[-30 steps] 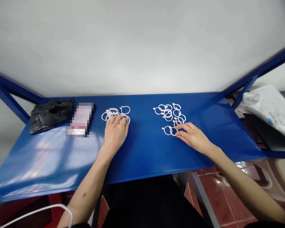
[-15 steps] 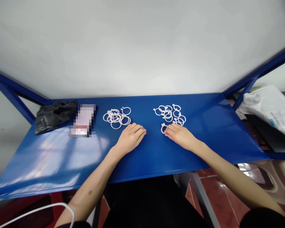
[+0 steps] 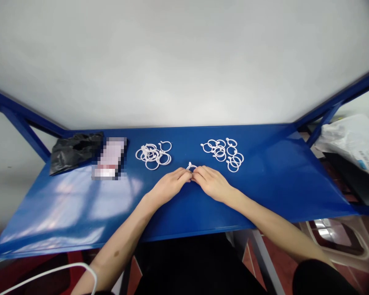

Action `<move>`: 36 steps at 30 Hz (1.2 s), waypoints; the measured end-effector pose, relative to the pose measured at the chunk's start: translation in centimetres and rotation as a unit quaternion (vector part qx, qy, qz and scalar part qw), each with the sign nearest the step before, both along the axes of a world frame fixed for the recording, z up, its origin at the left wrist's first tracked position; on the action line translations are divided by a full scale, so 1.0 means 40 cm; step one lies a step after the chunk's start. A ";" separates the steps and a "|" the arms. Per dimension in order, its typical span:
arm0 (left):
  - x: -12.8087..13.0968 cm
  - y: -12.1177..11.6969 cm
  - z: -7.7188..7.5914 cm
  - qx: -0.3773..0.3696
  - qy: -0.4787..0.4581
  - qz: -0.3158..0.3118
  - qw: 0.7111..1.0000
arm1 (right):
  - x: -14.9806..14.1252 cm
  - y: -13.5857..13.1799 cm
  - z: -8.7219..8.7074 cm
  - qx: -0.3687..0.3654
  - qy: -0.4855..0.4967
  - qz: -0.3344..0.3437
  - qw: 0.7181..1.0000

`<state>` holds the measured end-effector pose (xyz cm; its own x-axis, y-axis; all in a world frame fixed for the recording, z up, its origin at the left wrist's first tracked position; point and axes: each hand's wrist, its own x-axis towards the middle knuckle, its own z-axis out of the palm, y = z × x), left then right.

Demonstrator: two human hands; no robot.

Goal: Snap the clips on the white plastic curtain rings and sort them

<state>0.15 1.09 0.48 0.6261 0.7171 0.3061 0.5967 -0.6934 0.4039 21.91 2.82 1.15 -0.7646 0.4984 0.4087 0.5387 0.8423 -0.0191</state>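
Observation:
A white plastic ring (image 3: pixel 191 165) with a small knob on top, like a shower curtain ring, is held between my two hands at the middle of the blue table (image 3: pixel 199 205). My left hand (image 3: pixel 174 183) grips its left side with curled fingers. From the right, my right hand (image 3: pixel 212 182) pinches it too, and the fingertips of both hands meet. The ring's lower part is hidden by the fingers. Beyond my left hand lies a tangled pile of similar rings (image 3: pixel 152 155). Another looser group of rings (image 3: pixel 220 150) lies beyond my right hand.
A black plastic bag (image 3: pixel 72 153) and a pixelated, phone-shaped object (image 3: pixel 110 157) lie on the table's left. Blue frame bars rise at both sides against a pale wall (image 3: pixel 184 61). A white plastic package (image 3: pixel 353 141) sits off the right end. A white cable (image 3: pixel 49 268) crosses at lower left.
My right hand has moved left with a ring from the right group to the middle. My left hand has shifted slightly right and closed on that ring as well.

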 end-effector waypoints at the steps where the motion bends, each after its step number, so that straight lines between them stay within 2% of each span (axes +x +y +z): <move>1: 0.002 0.000 0.000 0.005 0.009 -0.004 1.000 | 0.000 -0.001 -0.004 -0.001 0.002 0.001 1.000; 5: 0.014 0.002 -0.001 0.063 0.035 -0.008 0.997 | 0.008 -0.001 -0.011 -0.002 0.005 0.007 1.000; 11: 0.014 0.008 0.010 0.126 0.023 -0.014 0.992 | 0.025 0.013 0.014 -0.001 -0.023 0.013 1.000; 17: 0.011 0.010 0.016 0.079 -0.004 -0.048 0.996 | 0.022 0.002 0.023 -0.026 -0.038 0.002 0.999; 22: 0.037 0.002 0.022 0.065 0.022 0.024 0.997 | 0.012 -0.014 0.020 -0.016 -0.033 -0.027 0.999; 26: 0.047 -0.002 0.013 0.084 0.023 0.050 0.995 | 0.004 -0.027 0.018 -0.022 -0.020 -0.074 0.997; 32: -0.006 0.018 0.005 0.109 -0.012 0.078 0.991 | 0.036 0.006 0.030 -0.058 0.107 -0.047 0.991; 34: -0.037 0.031 0.010 0.121 -0.025 0.114 0.986 | 0.076 0.041 0.039 -0.053 0.130 -0.092 0.986; 36: -0.066 0.045 0.014 0.137 -0.015 0.163 0.977 | 0.127 0.081 0.048 -0.048 0.127 -0.171 0.976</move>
